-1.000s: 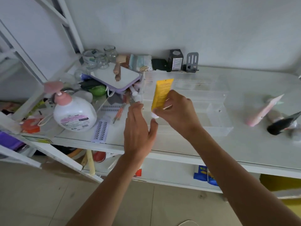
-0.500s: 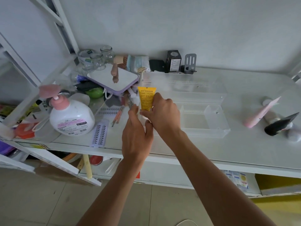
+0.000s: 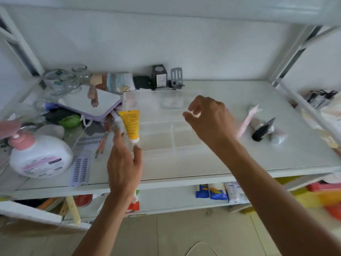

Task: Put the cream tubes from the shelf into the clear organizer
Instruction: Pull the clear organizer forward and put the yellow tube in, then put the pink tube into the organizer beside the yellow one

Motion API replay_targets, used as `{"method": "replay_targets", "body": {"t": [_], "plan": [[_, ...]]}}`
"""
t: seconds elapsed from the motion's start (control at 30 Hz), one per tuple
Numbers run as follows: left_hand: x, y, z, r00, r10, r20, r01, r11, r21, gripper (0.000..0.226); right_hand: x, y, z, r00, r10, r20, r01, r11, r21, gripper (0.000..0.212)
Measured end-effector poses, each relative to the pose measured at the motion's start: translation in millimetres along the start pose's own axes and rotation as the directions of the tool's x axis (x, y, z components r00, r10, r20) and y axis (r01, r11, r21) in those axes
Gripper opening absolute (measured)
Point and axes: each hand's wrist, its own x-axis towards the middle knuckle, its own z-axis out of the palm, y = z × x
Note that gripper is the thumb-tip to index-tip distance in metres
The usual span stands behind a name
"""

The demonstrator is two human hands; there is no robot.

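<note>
A yellow cream tube (image 3: 131, 125) stands cap-down in the left end of the clear organizer (image 3: 173, 133) on the white shelf. My left hand (image 3: 124, 163) is open just below the tube, fingers spread by the organizer's front left corner. My right hand (image 3: 210, 119) hovers open over the organizer's right half, holding nothing. On the shelf to the right lie a pink tube (image 3: 246, 121), a black tube (image 3: 263, 131) and a silver-white tube (image 3: 276, 137).
Left of the organizer is clutter: a white pump bottle with a pink top (image 3: 39, 156), a lilac-edged mirror (image 3: 90, 102), glass jars (image 3: 73, 78), lash strips (image 3: 81, 167). A black box (image 3: 159, 76) stands at the back wall. A white shelf post (image 3: 295, 52) rises at right.
My right hand let go of the yellow tube, which now stands in the organizer, and moved right. My left hand drew back slightly. The camera view shifted right.
</note>
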Motion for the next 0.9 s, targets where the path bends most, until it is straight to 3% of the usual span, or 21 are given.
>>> {"method": "replay_targets", "body": {"t": [0.07,0.13,0.33,0.47,0.57,0.73,0.9], "plan": [[-1,0,3,1.000,0.014,0.001,-0.014,0.999,0.032,0.067,17,37,-43,0.992,0.071,-0.104,-0.075,0.997,-0.032,0.018],[-3,1,6,1.000,0.019,0.004,-0.020,0.998,0.061,0.062,33,72,-77,0.992,0.084,-0.095,-0.096,0.988,-0.124,0.022],[-6,1,12,1.000,0.027,0.012,-0.028,0.995,0.099,0.057,56,138,-124,0.955,-0.055,0.290,0.216,0.801,-0.558,0.045],[-8,5,15,0.999,0.047,0.005,-0.047,0.994,0.098,0.056,60,151,-110,0.923,-0.109,0.370,0.308,0.786,-0.537,0.029],[-8,10,14,0.999,0.047,-0.006,-0.046,0.995,0.092,0.054,65,158,-100,0.932,-0.149,0.330,0.311,0.797,-0.518,0.011],[-6,11,13,0.998,0.058,-0.013,-0.056,0.993,0.100,0.060,68,145,-108,0.956,-0.191,0.224,0.283,0.807,-0.518,0.013],[-4,5,17,0.998,0.055,-0.012,-0.053,0.991,0.122,0.057,57,75,-112,0.929,-0.342,0.144,0.371,0.845,-0.386,0.015]]}}
